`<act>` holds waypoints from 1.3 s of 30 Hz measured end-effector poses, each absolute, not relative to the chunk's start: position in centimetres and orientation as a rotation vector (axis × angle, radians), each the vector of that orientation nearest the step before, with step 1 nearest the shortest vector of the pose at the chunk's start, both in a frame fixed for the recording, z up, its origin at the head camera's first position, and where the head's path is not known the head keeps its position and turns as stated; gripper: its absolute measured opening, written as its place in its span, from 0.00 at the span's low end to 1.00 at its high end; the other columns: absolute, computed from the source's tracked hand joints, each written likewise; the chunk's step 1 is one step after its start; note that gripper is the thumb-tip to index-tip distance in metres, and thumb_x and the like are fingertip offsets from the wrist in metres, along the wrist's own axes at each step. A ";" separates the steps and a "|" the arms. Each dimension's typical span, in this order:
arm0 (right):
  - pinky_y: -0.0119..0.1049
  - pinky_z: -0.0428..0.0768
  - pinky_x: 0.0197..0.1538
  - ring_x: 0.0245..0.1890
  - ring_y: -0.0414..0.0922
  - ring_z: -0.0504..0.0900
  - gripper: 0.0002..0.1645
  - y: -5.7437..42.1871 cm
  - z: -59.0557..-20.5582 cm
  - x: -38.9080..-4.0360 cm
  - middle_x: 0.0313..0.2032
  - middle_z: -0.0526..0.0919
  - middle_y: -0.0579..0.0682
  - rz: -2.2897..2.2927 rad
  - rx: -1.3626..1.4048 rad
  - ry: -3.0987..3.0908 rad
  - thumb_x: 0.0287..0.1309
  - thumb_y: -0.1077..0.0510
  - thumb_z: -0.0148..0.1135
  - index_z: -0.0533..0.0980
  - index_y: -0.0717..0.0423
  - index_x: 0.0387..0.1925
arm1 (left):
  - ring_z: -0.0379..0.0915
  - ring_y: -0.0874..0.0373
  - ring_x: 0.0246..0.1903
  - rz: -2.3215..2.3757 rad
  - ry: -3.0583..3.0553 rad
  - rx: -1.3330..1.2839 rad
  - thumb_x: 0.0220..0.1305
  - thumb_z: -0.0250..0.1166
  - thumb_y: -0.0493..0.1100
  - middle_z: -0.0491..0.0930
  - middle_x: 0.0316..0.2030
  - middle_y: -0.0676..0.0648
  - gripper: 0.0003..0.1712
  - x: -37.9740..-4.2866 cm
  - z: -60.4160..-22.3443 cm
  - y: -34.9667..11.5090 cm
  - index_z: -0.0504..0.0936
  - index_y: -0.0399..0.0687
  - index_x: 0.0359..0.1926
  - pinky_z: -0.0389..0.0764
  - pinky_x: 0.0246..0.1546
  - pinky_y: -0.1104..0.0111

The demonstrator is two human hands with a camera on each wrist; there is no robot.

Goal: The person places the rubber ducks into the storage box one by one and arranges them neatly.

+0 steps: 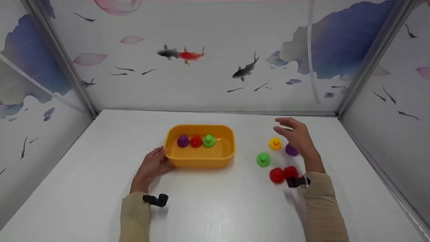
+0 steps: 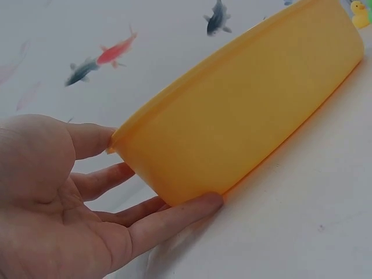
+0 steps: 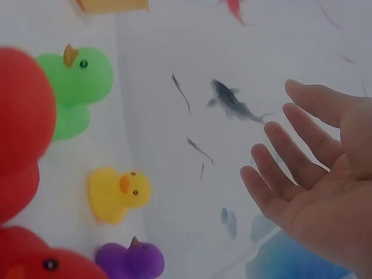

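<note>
A yellow plastic tub [image 1: 200, 162] stands on the table. My left hand [image 1: 150, 169] holds its left end; in the left wrist view a digit touches the rim and other fingers [image 2: 186, 218] lie along the wall and lower edge. In the tub sit a purple duck [image 1: 183, 141], a red duck [image 1: 196, 141] and a green duck [image 1: 208, 140]. My right hand [image 1: 295, 136] hovers with fingers spread and nothing in it, overlapping a purple duck [image 3: 131, 260]. Near it lie a yellow duck [image 1: 275, 143], a green duck [image 1: 263, 159] and two red ducks [image 1: 277, 175].
The white table [image 1: 208, 205] is bordered by printed panels [image 1: 208, 90] at the back and both sides. Metal posts [image 1: 361, 77] stand at the back corners. Black wrist cameras [image 1: 156, 200] sit at both sleeves, the right one overlapping a red duck.
</note>
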State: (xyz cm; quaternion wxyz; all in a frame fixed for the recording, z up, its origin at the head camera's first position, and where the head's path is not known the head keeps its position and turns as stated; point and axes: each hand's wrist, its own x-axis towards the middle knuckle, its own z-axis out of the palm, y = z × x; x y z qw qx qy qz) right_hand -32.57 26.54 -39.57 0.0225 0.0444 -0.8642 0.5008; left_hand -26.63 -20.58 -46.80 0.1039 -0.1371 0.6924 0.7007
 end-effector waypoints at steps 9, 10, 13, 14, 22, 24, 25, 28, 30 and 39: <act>0.64 0.55 0.77 0.79 0.60 0.48 0.42 28.5 -41.7 -33.4 0.79 0.52 0.54 1.428 0.023 -2.841 0.63 0.39 0.64 0.63 0.47 0.74 | 0.67 0.45 0.69 2.095 2.014 -0.383 0.79 0.47 0.54 0.64 0.72 0.39 0.32 -26.5 -46.8 -20.7 0.55 0.52 0.78 0.80 0.62 0.57; 0.65 0.53 0.77 0.79 0.60 0.47 0.43 28.5 -42.0 -33.5 0.80 0.50 0.54 1.412 0.018 -2.866 0.63 0.38 0.64 0.63 0.46 0.74 | 0.67 0.45 0.69 2.100 2.014 -0.374 0.79 0.47 0.54 0.64 0.72 0.39 0.32 -26.5 -46.8 -20.8 0.54 0.51 0.78 0.79 0.62 0.57; 0.66 0.50 0.77 0.80 0.61 0.44 0.43 28.5 -42.6 -33.7 0.80 0.47 0.54 1.377 0.012 -2.924 0.64 0.38 0.63 0.62 0.47 0.75 | 0.66 0.45 0.69 2.102 2.016 -0.360 0.79 0.47 0.54 0.64 0.72 0.39 0.33 -26.4 -46.9 -20.9 0.55 0.51 0.78 0.79 0.62 0.57; 0.67 0.50 0.77 0.80 0.62 0.43 0.43 28.5 -42.8 -33.8 0.80 0.47 0.54 1.366 0.014 -2.935 0.64 0.38 0.63 0.62 0.47 0.74 | 0.66 0.44 0.69 2.108 2.008 -0.356 0.79 0.47 0.54 0.64 0.73 0.39 0.33 -26.4 -47.0 -20.8 0.54 0.51 0.78 0.79 0.63 0.57; 0.65 0.51 0.78 0.79 0.64 0.44 0.40 28.5 -44.0 -34.0 0.80 0.45 0.59 1.312 0.018 -2.993 0.66 0.43 0.62 0.62 0.51 0.74 | 0.67 0.44 0.69 2.086 2.034 -0.396 0.79 0.47 0.54 0.65 0.72 0.40 0.32 -26.5 -47.1 -20.5 0.56 0.52 0.78 0.79 0.62 0.58; 0.62 0.56 0.77 0.78 0.65 0.49 0.40 28.5 -44.2 -34.0 0.80 0.45 0.60 1.322 0.008 -2.997 0.67 0.44 0.62 0.62 0.52 0.74 | 0.67 0.45 0.69 2.089 2.035 -0.407 0.79 0.48 0.55 0.65 0.72 0.40 0.32 -26.5 -47.1 -20.4 0.56 0.53 0.77 0.79 0.62 0.57; 0.61 0.58 0.77 0.77 0.65 0.52 0.39 28.5 -44.3 -34.0 0.80 0.45 0.60 1.325 0.000 -2.999 0.67 0.44 0.61 0.62 0.52 0.74 | 0.67 0.45 0.69 2.089 2.034 -0.406 0.79 0.48 0.55 0.65 0.72 0.40 0.32 -26.5 -47.0 -20.4 0.56 0.53 0.78 0.79 0.62 0.57; 0.59 0.63 0.75 0.75 0.65 0.57 0.38 28.4 -44.6 -34.2 0.80 0.46 0.60 1.349 -0.026 -3.004 0.68 0.45 0.61 0.63 0.52 0.74 | 0.67 0.45 0.69 2.079 2.037 -0.413 0.79 0.47 0.55 0.65 0.72 0.40 0.33 -26.4 -47.0 -20.4 0.56 0.53 0.78 0.79 0.62 0.58; 0.60 0.63 0.75 0.74 0.65 0.58 0.38 28.3 -44.8 -34.3 0.79 0.46 0.60 1.347 -0.038 -3.013 0.68 0.45 0.60 0.63 0.52 0.74 | 0.68 0.46 0.69 2.068 2.047 -0.417 0.79 0.47 0.55 0.65 0.72 0.40 0.33 -26.4 -47.0 -20.4 0.55 0.54 0.78 0.80 0.62 0.59; 0.59 0.61 0.77 0.76 0.64 0.53 0.35 27.9 -45.2 -34.6 0.79 0.47 0.61 1.428 -0.156 -2.987 0.69 0.48 0.60 0.65 0.53 0.72 | 0.68 0.46 0.69 2.069 2.058 -0.396 0.79 0.47 0.55 0.65 0.72 0.41 0.32 -26.5 -46.8 -20.4 0.56 0.53 0.78 0.80 0.61 0.59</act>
